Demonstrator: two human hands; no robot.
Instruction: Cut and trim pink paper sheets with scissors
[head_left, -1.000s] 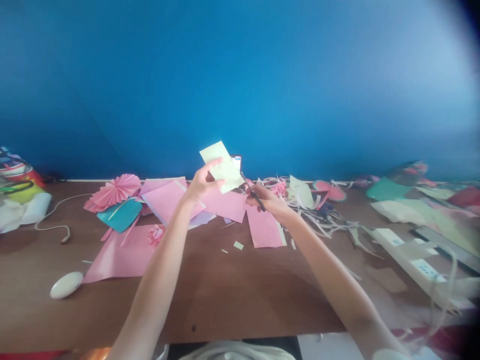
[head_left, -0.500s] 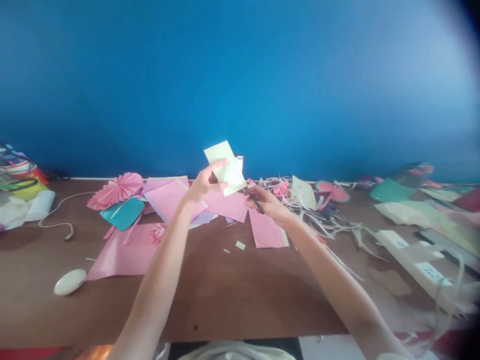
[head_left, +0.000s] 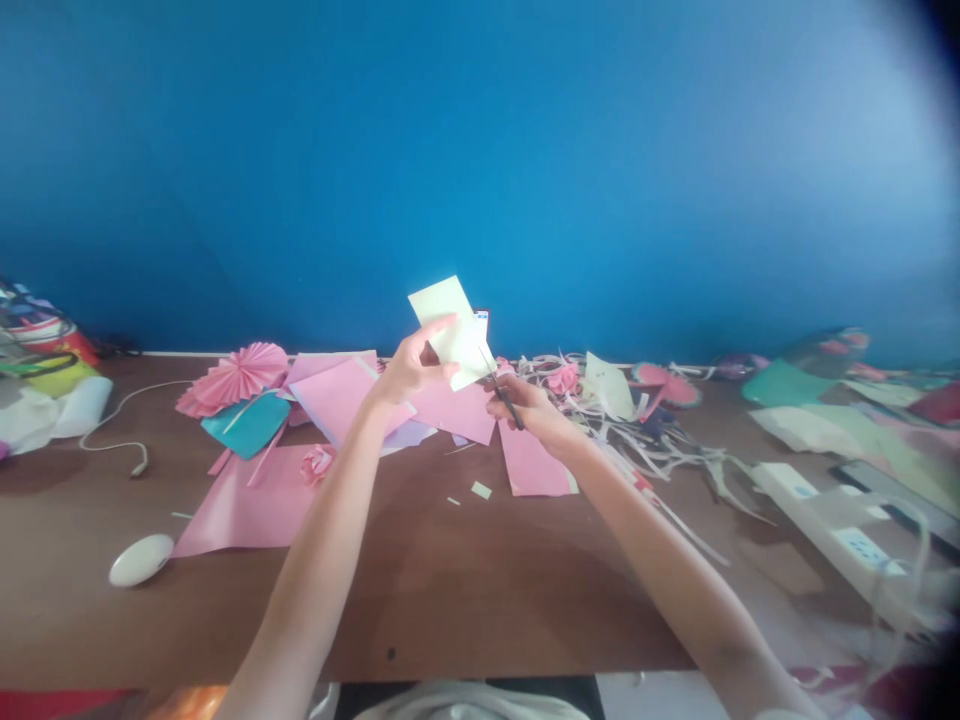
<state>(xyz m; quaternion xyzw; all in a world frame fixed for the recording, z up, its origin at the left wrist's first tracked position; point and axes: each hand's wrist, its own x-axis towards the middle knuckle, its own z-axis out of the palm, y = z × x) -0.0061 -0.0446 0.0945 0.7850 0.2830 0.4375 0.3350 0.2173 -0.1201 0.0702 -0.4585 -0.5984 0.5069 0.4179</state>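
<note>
A pale yellow sheet of paper (head_left: 450, 310) is held up above the table by my left hand (head_left: 409, 368), thumb and fingers pinching its left side. My right hand (head_left: 531, 408) grips a pair of dark-handled scissors (head_left: 511, 405). The blades point up and left and meet the paper's lower right edge. Behind the paper, a phone-like screen (head_left: 481, 322) shows in part. Below my hands lie pink paper sheets (head_left: 532, 462) and a small pale scrap (head_left: 481, 490).
At left are a pink paper fan (head_left: 244, 375), a teal paper piece (head_left: 246, 425), a white mouse-shaped object (head_left: 141, 560) and a cable (head_left: 112, 445). Tangled paper strips (head_left: 660, 445) lie right of my hands. A white power strip (head_left: 825, 525) sits far right. A blue wall (head_left: 480, 150) rises behind.
The paper's top corner has tipped up slightly. My right hand and the scissors have shifted only a little; both hands keep their hold.
</note>
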